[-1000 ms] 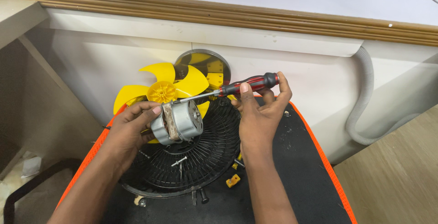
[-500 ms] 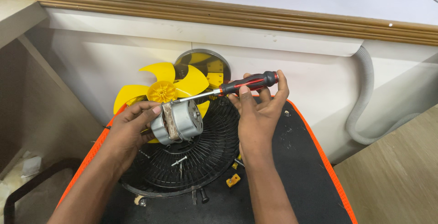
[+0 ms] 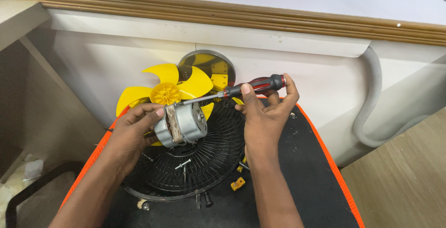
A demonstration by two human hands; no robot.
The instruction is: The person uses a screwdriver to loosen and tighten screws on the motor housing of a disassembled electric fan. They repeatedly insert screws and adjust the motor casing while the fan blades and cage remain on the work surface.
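My left hand (image 3: 134, 128) grips a silver fan motor (image 3: 182, 125) and holds it just above a black wire fan grille (image 3: 209, 158). My right hand (image 3: 265, 114) holds a screwdriver (image 3: 237, 90) with a red and black handle. Its shaft slants down to the left, and the tip meets the top of the motor. A yellow fan blade (image 3: 169, 91) leans against the wall right behind the motor.
The grille lies on a black mat with an orange rim (image 3: 325, 156). Loose screws (image 3: 183, 164) rest on the grille, and a small yellow part (image 3: 238, 184) lies by its edge. A round metal plate (image 3: 209, 68) stands behind the blade. A grey corrugated hose (image 3: 371, 102) runs down the wall at right.
My right hand has shifted slightly on the screwdriver handle, fingers repositioned. The motor, my left hand and everything else stay in the same place.
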